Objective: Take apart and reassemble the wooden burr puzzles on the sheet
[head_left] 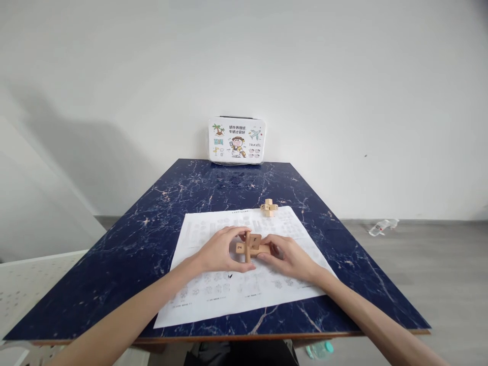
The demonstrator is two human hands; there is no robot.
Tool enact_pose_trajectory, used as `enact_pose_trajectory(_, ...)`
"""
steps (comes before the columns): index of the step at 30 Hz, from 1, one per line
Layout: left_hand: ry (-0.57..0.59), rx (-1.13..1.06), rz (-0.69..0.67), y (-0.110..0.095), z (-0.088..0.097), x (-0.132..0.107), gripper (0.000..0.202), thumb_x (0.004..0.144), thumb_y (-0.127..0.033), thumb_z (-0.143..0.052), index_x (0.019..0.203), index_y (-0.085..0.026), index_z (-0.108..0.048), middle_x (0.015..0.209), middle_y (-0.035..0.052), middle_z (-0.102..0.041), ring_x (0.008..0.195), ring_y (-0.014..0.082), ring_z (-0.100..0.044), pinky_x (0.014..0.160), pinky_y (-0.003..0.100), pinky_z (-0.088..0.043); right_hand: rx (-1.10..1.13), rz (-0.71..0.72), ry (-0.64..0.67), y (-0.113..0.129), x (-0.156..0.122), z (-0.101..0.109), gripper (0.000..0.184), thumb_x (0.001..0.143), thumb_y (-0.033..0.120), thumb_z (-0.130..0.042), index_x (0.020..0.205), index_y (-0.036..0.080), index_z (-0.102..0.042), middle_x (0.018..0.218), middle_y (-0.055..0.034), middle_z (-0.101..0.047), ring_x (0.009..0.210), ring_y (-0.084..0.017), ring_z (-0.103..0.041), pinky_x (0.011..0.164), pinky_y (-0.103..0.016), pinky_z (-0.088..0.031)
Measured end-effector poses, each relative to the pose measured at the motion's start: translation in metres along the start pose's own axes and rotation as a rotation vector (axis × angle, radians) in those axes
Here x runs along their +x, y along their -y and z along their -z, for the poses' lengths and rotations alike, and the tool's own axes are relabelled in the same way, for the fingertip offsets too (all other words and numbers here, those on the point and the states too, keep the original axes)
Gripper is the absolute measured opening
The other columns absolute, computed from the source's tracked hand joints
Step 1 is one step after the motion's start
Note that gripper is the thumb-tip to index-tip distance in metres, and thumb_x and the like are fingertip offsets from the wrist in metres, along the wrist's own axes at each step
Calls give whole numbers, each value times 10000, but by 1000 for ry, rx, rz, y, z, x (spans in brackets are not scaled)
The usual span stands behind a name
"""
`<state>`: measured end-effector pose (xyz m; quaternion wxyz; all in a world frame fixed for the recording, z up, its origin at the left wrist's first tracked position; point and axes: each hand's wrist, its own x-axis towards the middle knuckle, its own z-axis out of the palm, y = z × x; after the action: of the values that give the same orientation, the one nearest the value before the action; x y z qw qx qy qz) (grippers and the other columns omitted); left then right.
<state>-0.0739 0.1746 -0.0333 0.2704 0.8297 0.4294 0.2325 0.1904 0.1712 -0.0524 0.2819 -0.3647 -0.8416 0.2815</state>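
Note:
Over the paper sheet, both hands hold wooden puzzle pieces fitted across each other. My left hand pinches a thin wooden rod by its two ends, thumb below and fingers above. Behind the rod lies a block marked with a 2, and a wider numbered piece stands beside it. My right hand is closed round the right end of the wooden pieces; its fingertips partly hide that end. An assembled cross-shaped wooden puzzle sits at the sheet's far right corner, apart from both hands.
The sheet with printed diagrams lies on a blue marble-patterned table. A white cartoon-printed case stands at the back against the wall. On the floor are a clear plastic item at right and a bottle near the table's front edge.

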Motion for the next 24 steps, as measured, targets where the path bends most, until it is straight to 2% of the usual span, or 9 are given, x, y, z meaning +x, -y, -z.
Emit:
enact_pose_trajectory(7,-136,-16,28,14,7,8,807,692,-610,-850,1364,-237,-602,1317,109,-691,1156,316,-671,1067,516,-525,-59,-80,-112,-11,3,-2,281,1032,433,-559,1175,203,-634,876,-45,-720,661,-180,-590,640,-309,-430)
enact_pose_trajectory(14,-177,-58,45,22,17,10,717,736,-557,-824,1341,-233,-615,1298,99,-708,1130,288,-683,1018,456,-563,-71,-99,-147,-19,6,-3,286,1038,435,-531,1175,202,-625,915,-61,-738,683,-193,-620,652,-316,-465)
enact_pose_trajectory(17,-272,61,117,34,23,12,723,730,-578,-814,1336,-241,-609,1295,96,-698,1143,303,-666,1015,458,-547,-72,-123,-171,-20,6,-2,292,1036,453,-528,1151,202,-624,901,-63,-734,688,-201,-625,655,-317,-468)
enact_pose_trajectory(21,-395,340,222,48,27,14,723,721,-647,-799,1268,-206,-627,1193,119,-702,1142,366,-609,1033,528,-477,-79,-130,-173,-19,6,-2,292,1040,452,-522,1153,201,-620,907,-62,-732,686,-198,-615,658,-316,-455)
enact_pose_trajectory(24,-444,439,264,53,28,14,738,746,-701,-756,1259,-186,-627,1226,148,-667,1186,399,-549,1054,569,-426,-75,-128,-167,-17,5,-1,302,1035,462,-536,1166,204,-620,922,-62,-729,681,-195,-597,652,-319,-440)
